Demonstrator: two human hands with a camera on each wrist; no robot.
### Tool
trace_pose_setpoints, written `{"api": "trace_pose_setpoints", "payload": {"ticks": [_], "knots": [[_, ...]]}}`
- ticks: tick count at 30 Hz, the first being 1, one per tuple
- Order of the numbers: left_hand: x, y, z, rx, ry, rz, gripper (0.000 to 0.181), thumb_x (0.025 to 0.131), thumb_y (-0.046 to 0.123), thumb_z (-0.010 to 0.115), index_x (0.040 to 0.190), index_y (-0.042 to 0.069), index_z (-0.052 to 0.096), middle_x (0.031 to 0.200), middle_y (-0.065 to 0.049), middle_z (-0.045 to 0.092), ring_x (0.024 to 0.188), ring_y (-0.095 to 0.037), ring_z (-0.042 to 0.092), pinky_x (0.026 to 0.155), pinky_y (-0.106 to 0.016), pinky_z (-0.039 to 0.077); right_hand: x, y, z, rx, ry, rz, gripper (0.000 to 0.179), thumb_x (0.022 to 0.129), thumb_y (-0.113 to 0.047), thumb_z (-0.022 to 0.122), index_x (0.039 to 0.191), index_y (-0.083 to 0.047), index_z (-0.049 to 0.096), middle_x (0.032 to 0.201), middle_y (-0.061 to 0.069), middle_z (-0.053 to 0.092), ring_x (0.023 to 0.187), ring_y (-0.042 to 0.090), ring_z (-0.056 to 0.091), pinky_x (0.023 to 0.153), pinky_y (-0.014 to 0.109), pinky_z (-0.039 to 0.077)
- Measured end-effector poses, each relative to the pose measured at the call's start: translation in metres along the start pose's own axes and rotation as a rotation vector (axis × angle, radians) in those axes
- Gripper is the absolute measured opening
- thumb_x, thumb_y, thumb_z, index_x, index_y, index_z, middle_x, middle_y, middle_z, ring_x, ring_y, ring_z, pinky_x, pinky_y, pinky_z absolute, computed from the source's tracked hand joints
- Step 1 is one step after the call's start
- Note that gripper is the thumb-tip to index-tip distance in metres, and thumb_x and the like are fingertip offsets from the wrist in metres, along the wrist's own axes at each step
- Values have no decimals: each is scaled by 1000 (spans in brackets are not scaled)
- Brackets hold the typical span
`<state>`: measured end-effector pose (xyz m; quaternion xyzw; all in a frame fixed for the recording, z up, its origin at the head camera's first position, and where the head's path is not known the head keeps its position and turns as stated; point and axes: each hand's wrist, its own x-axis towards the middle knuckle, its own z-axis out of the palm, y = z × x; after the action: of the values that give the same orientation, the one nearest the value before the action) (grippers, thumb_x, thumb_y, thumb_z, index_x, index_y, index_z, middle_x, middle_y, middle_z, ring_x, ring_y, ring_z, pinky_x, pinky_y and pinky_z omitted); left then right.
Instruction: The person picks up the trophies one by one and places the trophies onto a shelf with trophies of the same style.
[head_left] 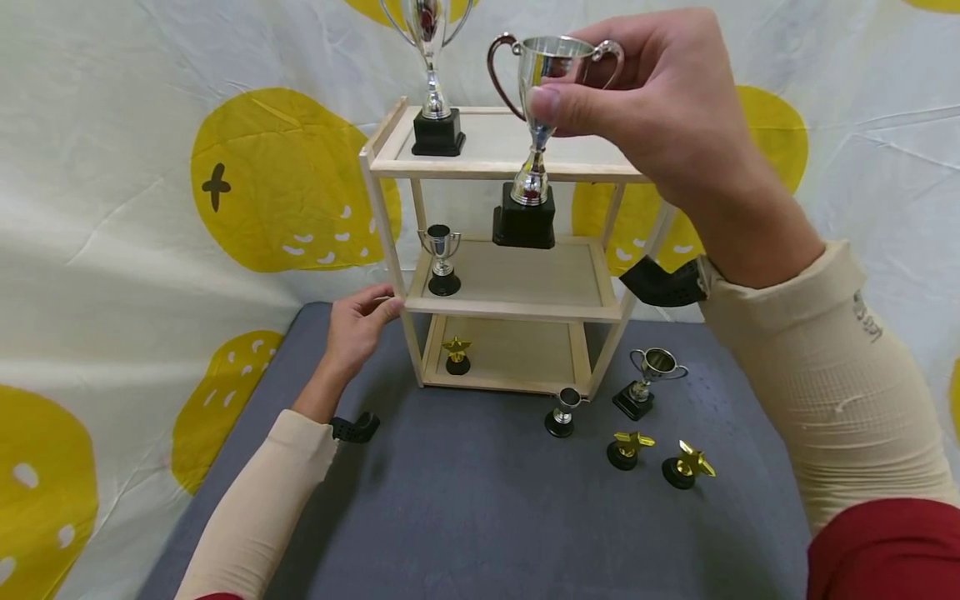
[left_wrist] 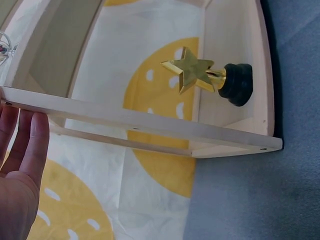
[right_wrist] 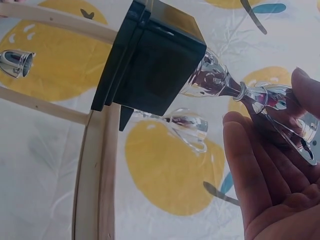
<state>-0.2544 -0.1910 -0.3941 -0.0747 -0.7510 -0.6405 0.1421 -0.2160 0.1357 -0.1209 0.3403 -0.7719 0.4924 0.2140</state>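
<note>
High in front of the shelf, my right hand [head_left: 667, 117] pinches a silver two-handled trophy cup [head_left: 525, 218] by its bowl, thumb on the near side. The trophy is upright, its square black base hanging free at about the height of the top board. My left hand [head_left: 354, 329] touches the left post of the wooden shelf [head_left: 495, 312]; in the left wrist view its fingers [left_wrist: 37, 140] lie fairly straight against the post. A larger silver trophy [head_left: 438, 132] stands top left, a small silver trophy [head_left: 442, 265] on the middle board, and a gold star trophy [head_left: 457, 357] on the bottom one.
On the grey table [head_left: 465, 492], right of and before the shelf, are a two-handled silver trophy [head_left: 637, 392], a small silver cup [head_left: 561, 415] and two gold star trophies, one nearer the shelf [head_left: 628, 448]. A yellow-patterned white cloth [head_left: 135, 167] hangs behind.
</note>
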Motion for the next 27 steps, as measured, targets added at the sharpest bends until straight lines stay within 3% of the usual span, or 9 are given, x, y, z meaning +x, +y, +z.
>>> {"api": "trace_pose_setpoints", "payload": {"ticks": [11,27], "knots": [[1,-1,-2,5,-8,-5,33,98,7,71,128,-7,70,121,-17,70,93,2,72,87,-17,62,7,3,-1,78,5,7,20,89,-8,82,106,0,78,90,7,75,83,23,71,86,19,60],[0,0,-2,15,-9,-10,34,99,7,70,129,-7,69,126,-24,68,94,3,71,87,-16,61,15,4,-6,228,-12,63,38,87,-6,83,122,-3,69,101,11,75,88,24,74,83,20,63]]}}
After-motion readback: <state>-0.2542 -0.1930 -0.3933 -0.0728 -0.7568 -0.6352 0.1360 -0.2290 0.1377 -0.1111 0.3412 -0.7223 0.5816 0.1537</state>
